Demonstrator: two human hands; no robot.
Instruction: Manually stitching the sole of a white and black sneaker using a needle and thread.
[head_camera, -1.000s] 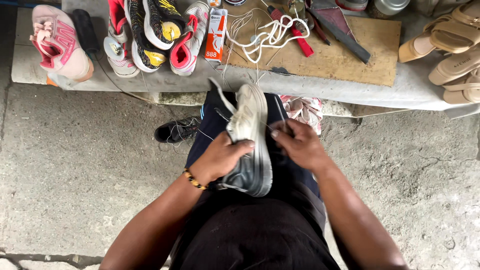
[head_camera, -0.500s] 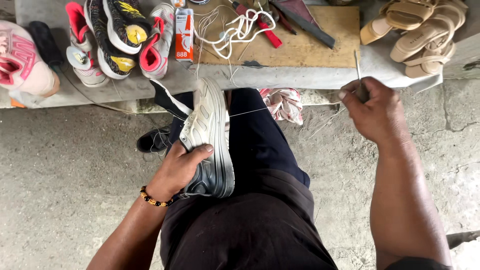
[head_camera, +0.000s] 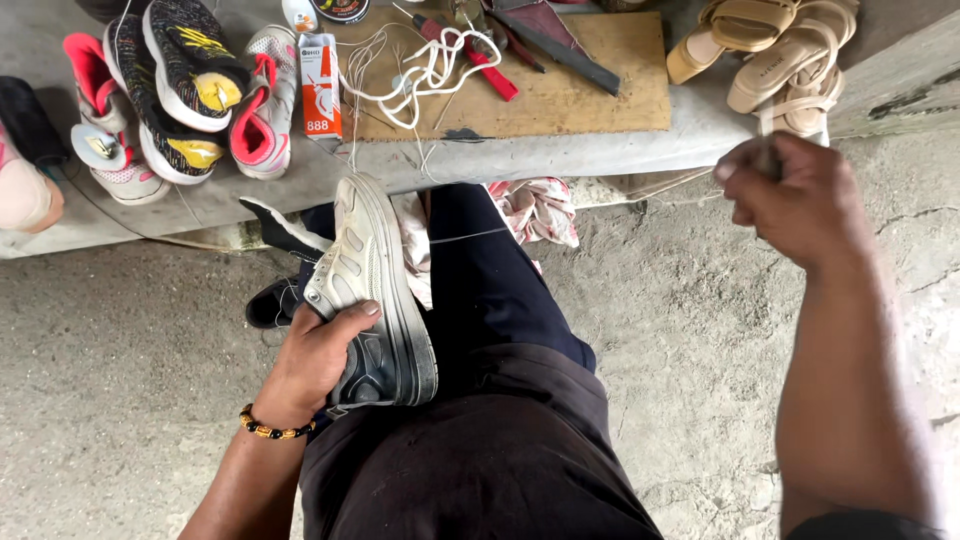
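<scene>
1. Head view looks down on a seated person's lap, dark trousers (head_camera: 500, 300) filling the lower middle of the frame.
2. On the lap lies a grey and white sneaker (head_camera: 375, 290), tipped on its side with the sole edge turned to the right and the toe pointing away toward the ledge.
3. The left hand (head_camera: 320, 360) is closed around the heel end of the sneaker, thumb across the side panel; a beaded bracelet (head_camera: 268, 428) sits on that wrist.
4. The right hand (head_camera: 800, 195) is raised well to the right, apart from the sneaker, curled into a fist and pinching a thin stitching thread (head_camera: 470, 236).
5. That thread runs taut from the sneaker's sole edge across the thigh toward the raised fist; whether a needle or awl is also in the fist cannot be told.
6. Beyond the knees runs a concrete ledge (head_camera: 560, 155) bearing a wooden board (head_camera: 580, 95).
7. On the board lie a tangle of white cord (head_camera: 420, 75), a red-handled tool (head_camera: 480, 62) and a dark flat blade (head_camera: 570, 55).
8. Left of the board stands a small orange and white box (head_camera: 320, 85), and beside it a heap of sports shoes (head_camera: 190, 85) in black, yellow, pink and white.
9. At the ledge's right end rest tan sandals (head_camera: 770, 50).
10. A patterned cloth (head_camera: 535, 210) hangs below the ledge, just beside the knee, above the rough concrete floor (head_camera: 120, 380).
</scene>
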